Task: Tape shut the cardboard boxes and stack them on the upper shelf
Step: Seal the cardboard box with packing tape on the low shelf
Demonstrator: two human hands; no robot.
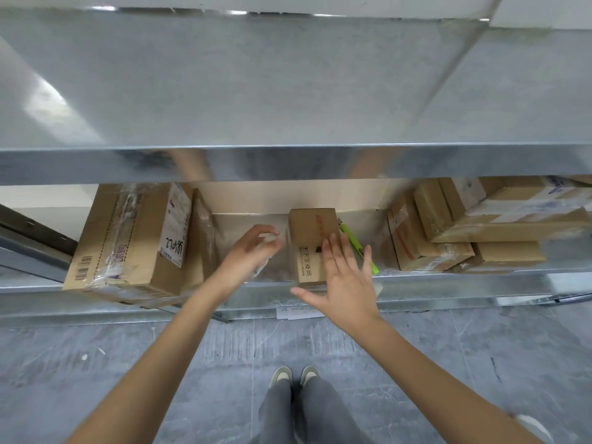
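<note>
A small cardboard box (pixel 312 232) with red print stands on the lower shelf (pixel 448 285), between bigger boxes. My right hand (pixel 344 277) is spread flat, fingers straight, over the box's front right side. To the left of the box, my left hand (pixel 246 254) curls its fingers round a clear, blurred roll of tape (pixel 267 243). The wide metal upper shelf (pixel 288 84) above has nothing on it in this view.
A green utility knife (pixel 355 245) lies just right of the small box. A large taped carton (pixel 134 238) fills the shelf's left side. Several stacked boxes (pixel 480 225) sit at the right. A paper slip (pixel 298 314) lies below the shelf edge, above the grey floor.
</note>
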